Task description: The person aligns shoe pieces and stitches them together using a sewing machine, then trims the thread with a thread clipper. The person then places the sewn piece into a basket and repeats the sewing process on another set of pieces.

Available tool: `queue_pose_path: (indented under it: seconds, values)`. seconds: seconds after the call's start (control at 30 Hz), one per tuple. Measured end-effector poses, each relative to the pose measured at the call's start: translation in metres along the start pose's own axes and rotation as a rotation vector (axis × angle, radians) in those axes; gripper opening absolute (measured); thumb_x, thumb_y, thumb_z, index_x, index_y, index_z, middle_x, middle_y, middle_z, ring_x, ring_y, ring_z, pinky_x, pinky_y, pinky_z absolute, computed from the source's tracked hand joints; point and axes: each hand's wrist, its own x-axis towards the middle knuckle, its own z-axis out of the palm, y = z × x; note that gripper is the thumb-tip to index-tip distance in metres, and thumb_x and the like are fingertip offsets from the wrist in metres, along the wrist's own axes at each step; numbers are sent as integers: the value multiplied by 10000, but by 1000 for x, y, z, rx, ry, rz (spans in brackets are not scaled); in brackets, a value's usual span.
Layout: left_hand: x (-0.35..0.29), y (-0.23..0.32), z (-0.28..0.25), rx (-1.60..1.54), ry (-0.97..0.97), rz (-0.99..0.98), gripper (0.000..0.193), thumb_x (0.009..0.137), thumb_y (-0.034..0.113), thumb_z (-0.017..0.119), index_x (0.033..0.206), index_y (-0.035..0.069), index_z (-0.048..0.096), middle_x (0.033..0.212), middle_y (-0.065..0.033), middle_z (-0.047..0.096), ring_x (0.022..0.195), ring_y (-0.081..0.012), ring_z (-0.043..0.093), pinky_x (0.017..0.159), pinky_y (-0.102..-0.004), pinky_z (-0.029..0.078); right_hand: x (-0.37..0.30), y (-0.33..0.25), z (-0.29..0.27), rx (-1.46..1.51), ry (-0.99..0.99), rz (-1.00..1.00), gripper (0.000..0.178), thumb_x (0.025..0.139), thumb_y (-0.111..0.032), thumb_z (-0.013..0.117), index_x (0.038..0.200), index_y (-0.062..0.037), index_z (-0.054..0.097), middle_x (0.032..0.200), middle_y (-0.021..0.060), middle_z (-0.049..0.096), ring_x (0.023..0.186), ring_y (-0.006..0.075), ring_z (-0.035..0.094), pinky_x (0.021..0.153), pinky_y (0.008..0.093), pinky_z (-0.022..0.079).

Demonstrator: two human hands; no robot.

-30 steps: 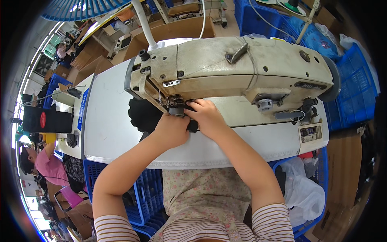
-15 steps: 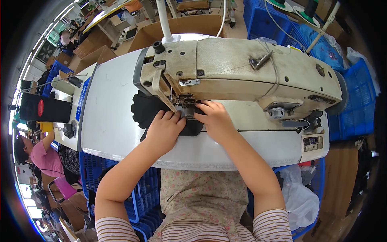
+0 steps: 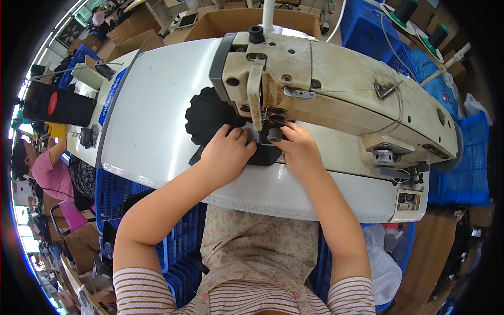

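Note:
A black fabric piece (image 3: 207, 118) with a notched, scalloped outer edge lies under the head of a cream sewing machine (image 3: 362, 79). My left hand (image 3: 229, 154) rests on it just left of the needle area, fingers bent together and gripping the fabric. On the other side of the dark round needle-bar part (image 3: 274, 132), my right hand (image 3: 300, 149) has its thumb and fingers closed at the fabric's right side. Both hands are very near the stitching point. The needle tip and the fabric right under it are hidden.
Behind the machine stands a large open cardboard box (image 3: 226, 23). Blue plastic crates (image 3: 462, 168) are at the right, and a blue crate (image 3: 123, 197) sits below the table's left edge. Green-based thread spools (image 3: 404, 11) stand at the upper right. A person in pink (image 3: 51, 173) sits at the far left.
The view has shifted, so the machine appears farther right and higher. More of the fabric's notched edge shows left of the machine head. Both hands stay on the fabric.

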Motion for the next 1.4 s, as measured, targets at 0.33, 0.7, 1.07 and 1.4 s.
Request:
queue_pose_path:
  seconds: [0.33,0.7,1.07,1.4]
  values:
    - [4,-9,5,20,11,-3,411,667,167,715,1065,83,654,1067,-69,634,1091,-226,563,1000,-380,376,4,-2,0,-56,-11,-8,275,737,6,644,965,-117,735,1202,84,630,1184,274,540,974,397,448]
    - [15,-18,6,41,6,8,317,728,150,649,1033,61,656,1096,-96,647,1107,-239,564,1014,-378,378,13,0,-6,-9,-39,30,331,734,42,613,1010,-104,722,1189,96,619,1123,285,553,940,392,471]
    - [20,-26,14,24,35,13,197,778,133,610,954,70,672,1061,-93,653,1084,-242,575,1019,-397,374,17,-3,-8,-37,-49,57,364,740,42,599,1056,-100,711,1149,91,618,1074,288,565,926,393,470]
    - [33,-36,18,-9,75,-12,144,728,106,635,866,103,673,931,-43,668,1016,-212,593,958,-372,397,27,-7,-13,-72,-90,137,140,722,27,598,859,53,605,936,181,584,997,382,534,889,432,462]
